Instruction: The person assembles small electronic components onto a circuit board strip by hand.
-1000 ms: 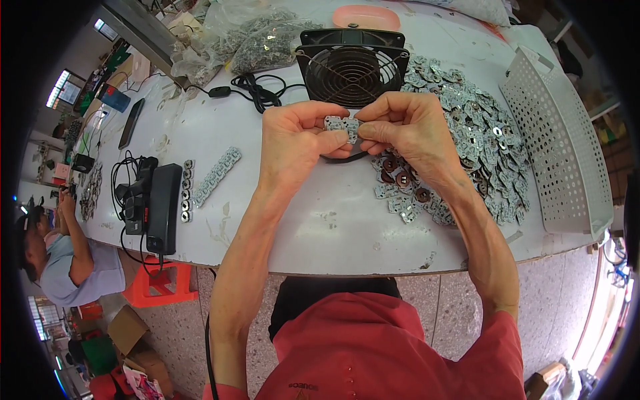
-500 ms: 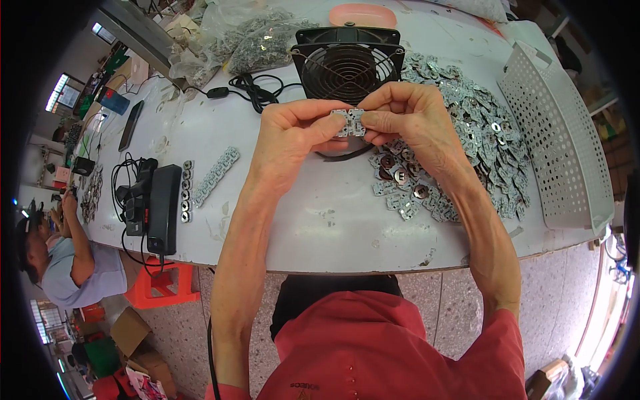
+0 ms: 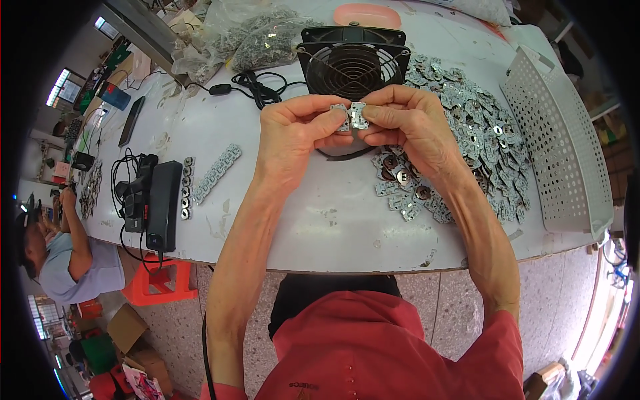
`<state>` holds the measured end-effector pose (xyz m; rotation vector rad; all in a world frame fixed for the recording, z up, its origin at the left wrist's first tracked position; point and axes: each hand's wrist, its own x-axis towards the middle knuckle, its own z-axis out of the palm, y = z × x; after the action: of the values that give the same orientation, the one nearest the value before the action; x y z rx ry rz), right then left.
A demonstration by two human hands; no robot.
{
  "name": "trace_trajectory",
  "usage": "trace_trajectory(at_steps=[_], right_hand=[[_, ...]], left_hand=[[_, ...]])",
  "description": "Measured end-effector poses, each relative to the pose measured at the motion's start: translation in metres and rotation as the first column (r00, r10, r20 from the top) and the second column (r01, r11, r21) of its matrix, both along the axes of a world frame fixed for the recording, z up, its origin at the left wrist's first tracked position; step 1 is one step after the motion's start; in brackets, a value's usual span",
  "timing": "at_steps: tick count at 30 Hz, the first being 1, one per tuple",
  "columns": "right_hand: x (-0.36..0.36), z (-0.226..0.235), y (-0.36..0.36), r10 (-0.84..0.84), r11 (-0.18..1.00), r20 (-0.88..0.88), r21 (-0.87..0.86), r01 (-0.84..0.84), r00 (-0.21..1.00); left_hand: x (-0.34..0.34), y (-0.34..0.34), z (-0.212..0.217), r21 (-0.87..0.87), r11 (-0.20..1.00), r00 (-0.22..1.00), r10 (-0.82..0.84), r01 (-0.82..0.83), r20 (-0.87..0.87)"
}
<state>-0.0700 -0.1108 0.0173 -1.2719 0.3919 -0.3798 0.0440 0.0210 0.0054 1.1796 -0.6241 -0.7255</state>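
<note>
Both hands meet above the white table [image 3: 280, 220], just in front of a black square fan [image 3: 351, 63]. My left hand [image 3: 298, 133] pinches a small silver metal plate [image 3: 341, 117] between thumb and fingers. My right hand [image 3: 407, 127] pinches a second small metal plate [image 3: 360, 115] right beside it; the two plates touch edge to edge. Under and to the right of my right hand lies a wide heap of the same small metal plates [image 3: 480, 140], with a few round dark-brown parts [image 3: 390, 163] among them.
A white perforated tray [image 3: 560, 147] stands at the right edge. Two rows of stacked plates [image 3: 215, 173] and a black power adapter with cables [image 3: 160, 203] lie at the left. Clear bags of metal parts [image 3: 263, 37] sit at the back. Another person [image 3: 63, 247] sits far left.
Both hands have lifted slightly toward the fan, and the piece held between them now shows as two separate plates side by side.
</note>
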Motion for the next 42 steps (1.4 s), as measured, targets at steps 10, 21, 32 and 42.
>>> trace_trajectory(at_steps=[10, 21, 32, 42], right_hand=[[0.0, 0.002, 0.0, -0.05, 0.993, -0.091, -0.114, 0.04, 0.995], [0.004, -0.002, -0.002, -0.039, 0.991, -0.135, -0.132, 0.021, 0.99], [0.003, -0.004, -0.001, -0.069, 0.993, -0.09, -0.105, 0.06, 0.994], [0.002, -0.006, -0.002, -0.042, 0.989, -0.095, -0.147, 0.027, 0.995]], left_hand=[[-0.008, -0.004, -0.007, 0.068, 0.996, 0.917, 0.032, -0.064, 0.398], [-0.004, -0.012, -0.019, -0.046, 0.986, 0.759, 0.153, -0.16, 0.633], [-0.004, -0.013, -0.016, 0.003, 0.989, 0.848, 0.124, -0.147, 0.515], [-0.003, -0.013, -0.017, -0.003, 0.988, 0.86, 0.134, -0.153, 0.493]])
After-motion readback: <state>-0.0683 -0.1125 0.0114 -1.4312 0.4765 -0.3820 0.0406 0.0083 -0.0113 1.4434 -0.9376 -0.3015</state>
